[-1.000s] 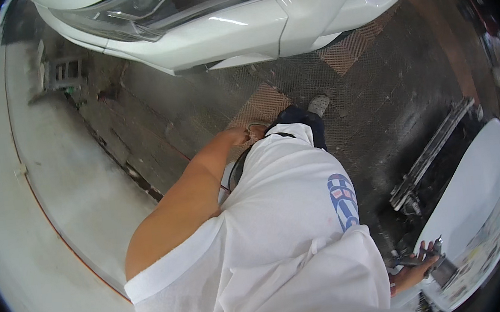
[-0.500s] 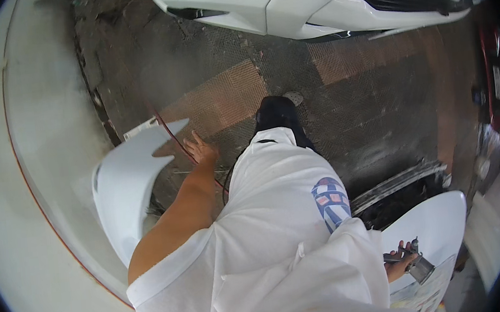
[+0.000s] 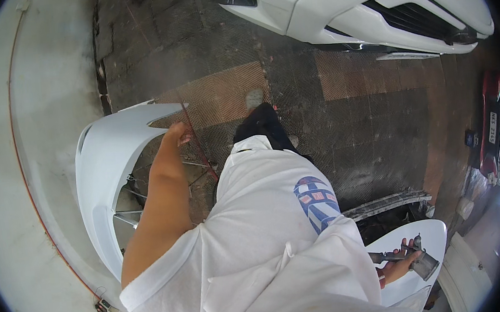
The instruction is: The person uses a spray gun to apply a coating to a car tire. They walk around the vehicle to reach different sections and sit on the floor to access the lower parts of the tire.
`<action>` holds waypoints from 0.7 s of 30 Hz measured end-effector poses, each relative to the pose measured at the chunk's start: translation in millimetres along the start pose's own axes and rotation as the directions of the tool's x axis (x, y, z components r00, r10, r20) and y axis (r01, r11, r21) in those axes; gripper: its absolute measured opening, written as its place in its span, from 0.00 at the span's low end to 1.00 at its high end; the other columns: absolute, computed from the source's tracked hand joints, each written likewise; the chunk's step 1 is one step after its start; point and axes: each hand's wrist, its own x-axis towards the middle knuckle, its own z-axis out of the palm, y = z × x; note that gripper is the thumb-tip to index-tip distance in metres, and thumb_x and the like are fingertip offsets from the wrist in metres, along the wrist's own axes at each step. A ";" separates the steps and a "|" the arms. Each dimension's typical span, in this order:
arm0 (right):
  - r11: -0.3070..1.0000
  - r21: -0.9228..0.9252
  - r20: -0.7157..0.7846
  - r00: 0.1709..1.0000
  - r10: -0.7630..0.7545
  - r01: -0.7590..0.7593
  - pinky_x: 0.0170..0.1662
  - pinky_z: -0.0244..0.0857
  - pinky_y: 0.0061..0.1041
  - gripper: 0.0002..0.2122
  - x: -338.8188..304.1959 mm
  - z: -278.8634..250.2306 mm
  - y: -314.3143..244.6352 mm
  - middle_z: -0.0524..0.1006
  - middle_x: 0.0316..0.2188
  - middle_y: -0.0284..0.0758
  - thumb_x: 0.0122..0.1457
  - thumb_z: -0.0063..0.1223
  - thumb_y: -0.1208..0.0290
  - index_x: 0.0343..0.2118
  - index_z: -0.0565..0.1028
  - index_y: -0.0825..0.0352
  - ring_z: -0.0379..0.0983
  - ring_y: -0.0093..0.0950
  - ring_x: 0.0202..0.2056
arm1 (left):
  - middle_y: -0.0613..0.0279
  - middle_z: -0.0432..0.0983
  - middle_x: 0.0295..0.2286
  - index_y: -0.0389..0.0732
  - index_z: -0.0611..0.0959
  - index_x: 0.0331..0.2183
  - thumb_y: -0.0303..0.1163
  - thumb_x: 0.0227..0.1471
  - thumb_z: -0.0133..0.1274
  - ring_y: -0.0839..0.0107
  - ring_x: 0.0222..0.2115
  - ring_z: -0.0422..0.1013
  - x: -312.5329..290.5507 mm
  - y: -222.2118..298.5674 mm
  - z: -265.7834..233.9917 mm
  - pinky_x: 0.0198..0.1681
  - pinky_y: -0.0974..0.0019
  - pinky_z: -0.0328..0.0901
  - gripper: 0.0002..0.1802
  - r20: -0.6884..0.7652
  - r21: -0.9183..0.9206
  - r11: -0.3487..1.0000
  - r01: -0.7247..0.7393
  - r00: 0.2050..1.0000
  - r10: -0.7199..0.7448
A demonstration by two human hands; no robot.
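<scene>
My right hand, at the lower right, is wrapped round a grey metal spray gun with a cup. Behind the gun is a smooth white curved panel. My left arm reaches forward, and my left hand is beside the pointed tips of a white car fender. Its fingers are curled in, and nothing shows in them. A thin red hose runs down just right of that hand; whether they touch I cannot tell. Metal stand bars show inside the fender's arch.
A white car bumper fills the upper right. A pale wall with an orange line runs along the left. The floor has dark and orange-brown matting. A dark-and-grey car part lies beyond the panel. Something red is at far right.
My left hand has gone from spread fingers to curled ones and moved up and left toward the fender tips. The spray gun stays in my right hand. The view has shifted.
</scene>
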 end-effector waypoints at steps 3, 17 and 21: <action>0.999 -0.014 -0.020 0.998 -0.052 0.051 0.37 0.64 0.24 0.30 -8.3 9.1 -17.6 0.82 0.57 0.35 0.74 0.49 0.44 0.67 0.67 0.64 0.82 0.32 0.53 | 0.39 0.58 0.69 0.52 0.49 0.76 0.47 0.63 0.58 0.46 0.69 0.59 25.1 -4.6 19.1 0.67 0.36 0.62 0.50 -0.044 0.094 0.992 0.087 0.996 -0.083; 0.992 -0.120 -0.122 0.992 -0.042 0.027 0.44 0.67 0.32 0.31 -79.3 73.9 -138.1 0.82 0.52 0.40 0.74 0.42 0.39 0.59 0.76 0.67 0.80 0.33 0.55 | 0.61 0.79 0.39 0.38 0.77 0.51 0.52 0.71 0.53 0.66 0.45 0.78 179.1 122.0 -199.4 0.49 0.60 0.77 0.25 0.093 -0.926 0.357 -0.119 0.847 0.524; 1.000 -0.025 -0.107 0.994 0.004 -0.006 0.42 0.68 0.34 0.28 -106.2 154.0 -107.3 0.84 0.46 0.38 0.74 0.45 0.42 0.52 0.79 0.68 0.82 0.34 0.47 | 0.58 0.82 0.49 0.38 0.76 0.53 0.53 0.71 0.52 0.67 0.48 0.77 182.1 229.0 -351.8 0.53 0.60 0.75 0.27 -0.100 -0.921 0.270 -0.280 0.842 0.531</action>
